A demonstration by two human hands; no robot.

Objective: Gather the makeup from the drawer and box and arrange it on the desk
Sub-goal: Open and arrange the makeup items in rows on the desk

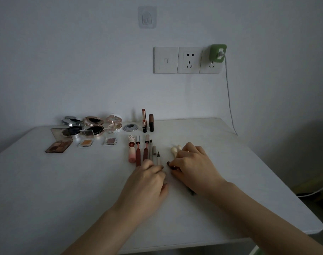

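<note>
The right hand (193,168) lies knuckles up at the middle of the counter (239,172). Its grip is closed on a dark stick (169,164), pinched at the fingertips, and the far tip pokes out to the left. A dark bit near the wrist may be the stick's other end. Two cream applicators (176,149) show just beyond its fingers, partly hidden.

The left hand (147,179) sits just left of it, fingers bent down onto the near ends of the pens (145,152). Whether its grip has closed on one or only touches them I cannot tell.

Compacts (92,124) and a palette (58,146) fill the far left. Two lipsticks (147,122) stand upright behind the pens.

The step looks like adding the stick to the row. To do it well:

- Lay it parallel to the pens, in the gap between them and the applicators.
- Bring its near end level with theirs.
- Keep the left fingers light on the row, since round tubes are likely to roll and fan out.
- Lower the stick flat before letting go, and lift the hand straight up clear of the applicators.
</note>
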